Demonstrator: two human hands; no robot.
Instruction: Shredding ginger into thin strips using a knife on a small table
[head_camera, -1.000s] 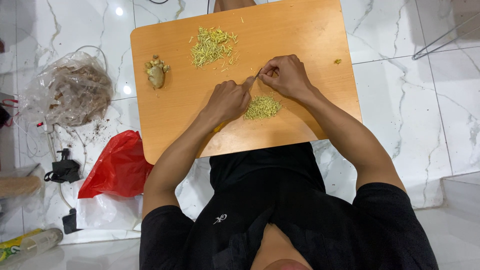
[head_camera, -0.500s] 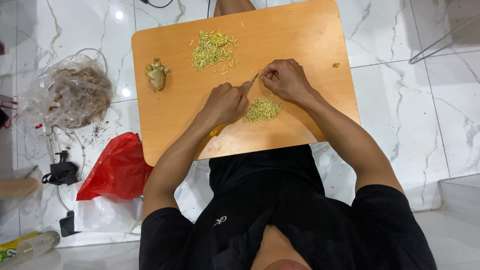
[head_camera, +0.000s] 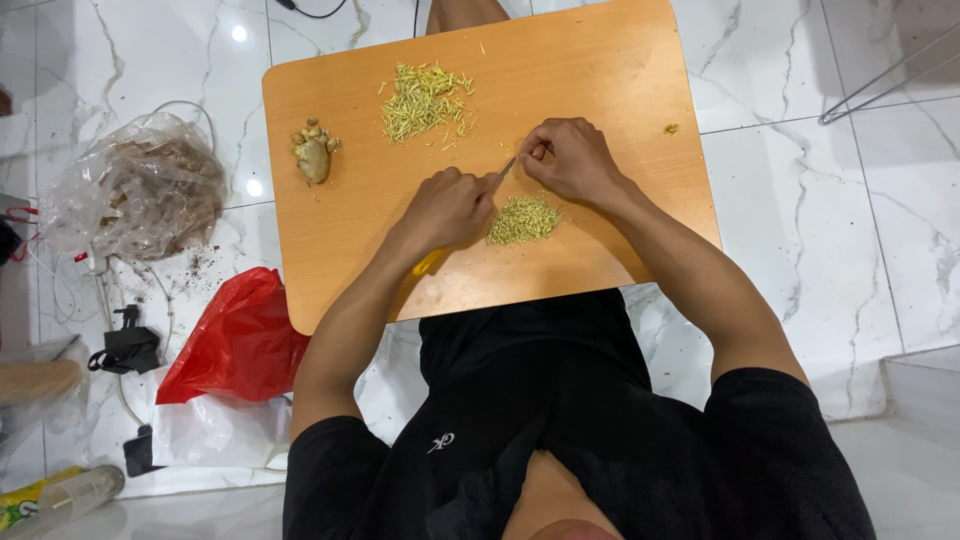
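At the bench's (head_camera: 600, 60) centre, my left hand (head_camera: 450, 205) is clenched around a yellow-handled knife (head_camera: 500, 172), and my right hand (head_camera: 570, 160) pinches something too small to tell at the blade tip. Bare board lies toward 3 o'clock and 6 o'clock. A shredded pale-green pile (head_camera: 523, 218) sits just beside both hands; another pile (head_camera: 425, 98) lies at 11 o'clock, ginger root (head_camera: 314, 153) at 9 o'clock.

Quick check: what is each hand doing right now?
Left hand: closed on a yellow-handled knife.
Right hand: closed, pinching something small at the blade tip; what it is cannot be told.
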